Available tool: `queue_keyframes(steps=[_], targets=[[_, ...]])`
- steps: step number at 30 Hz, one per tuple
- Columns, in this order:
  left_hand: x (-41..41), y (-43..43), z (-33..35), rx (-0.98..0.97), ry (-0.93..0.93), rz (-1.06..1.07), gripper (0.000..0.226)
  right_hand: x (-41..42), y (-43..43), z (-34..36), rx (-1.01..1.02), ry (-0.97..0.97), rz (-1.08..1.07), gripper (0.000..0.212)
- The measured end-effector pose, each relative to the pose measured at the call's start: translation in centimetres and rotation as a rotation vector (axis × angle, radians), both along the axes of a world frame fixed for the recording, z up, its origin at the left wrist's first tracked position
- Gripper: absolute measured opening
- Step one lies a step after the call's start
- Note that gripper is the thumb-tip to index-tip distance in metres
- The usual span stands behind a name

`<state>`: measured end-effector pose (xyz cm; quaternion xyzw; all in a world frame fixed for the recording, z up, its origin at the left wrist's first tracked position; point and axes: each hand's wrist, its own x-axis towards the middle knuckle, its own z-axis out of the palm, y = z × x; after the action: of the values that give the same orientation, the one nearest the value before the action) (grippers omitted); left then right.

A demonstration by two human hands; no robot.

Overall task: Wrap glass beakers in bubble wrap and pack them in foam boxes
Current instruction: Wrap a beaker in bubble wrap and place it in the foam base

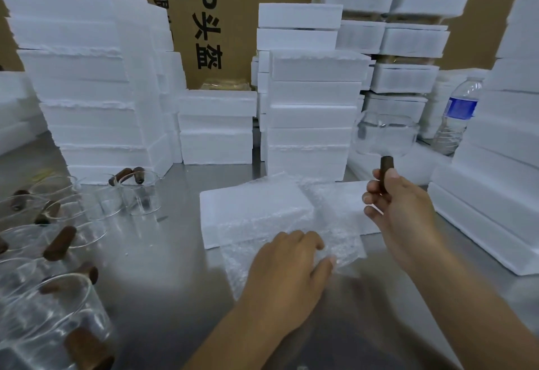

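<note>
My right hand (393, 203) grips the brown wooden handle of a clear glass beaker (385, 133) and holds it up in the air, right of centre. My left hand (291, 258) rests on a sheet of bubble wrap (320, 223), thumb and fingers curled on its near edge. The wrap lies partly on the metal table (163, 253) and partly over a flat white foam box (250, 209) in the middle. Several more glass beakers with brown handles (58, 241) stand and lie at the left.
Tall stacks of white foam boxes (96, 92) stand at the back left, the back centre (312, 113) and the right (501, 136). A water bottle with a blue label (458, 116) stands at the back right. Cardboard cartons (210, 19) rise behind.
</note>
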<state>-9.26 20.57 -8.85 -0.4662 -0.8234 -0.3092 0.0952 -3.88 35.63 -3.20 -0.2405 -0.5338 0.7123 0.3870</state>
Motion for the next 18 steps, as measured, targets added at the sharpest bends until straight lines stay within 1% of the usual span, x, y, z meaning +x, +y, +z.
queue_keyframes(steps=[7,9,15,18], targets=[[-1.0,-0.7,0.1,-0.081,-0.028,0.172,0.034,-0.1,-1.1,0.1,0.075,-0.027,0.049,0.027],[-1.1,-0.7,-0.1,-0.102,-0.036,0.204,0.032,-0.1,-1.3,0.1,0.080,-0.030,0.059,0.027],[-1.6,-0.5,0.0,-0.101,-0.105,0.226,0.020,0.0,-1.3,0.0,0.068,-0.027,0.062,0.026],[-1.6,-0.6,0.1,-0.044,-0.187,0.219,0.018,0.1,-1.2,0.0,0.050,-0.013,0.068,0.027]])
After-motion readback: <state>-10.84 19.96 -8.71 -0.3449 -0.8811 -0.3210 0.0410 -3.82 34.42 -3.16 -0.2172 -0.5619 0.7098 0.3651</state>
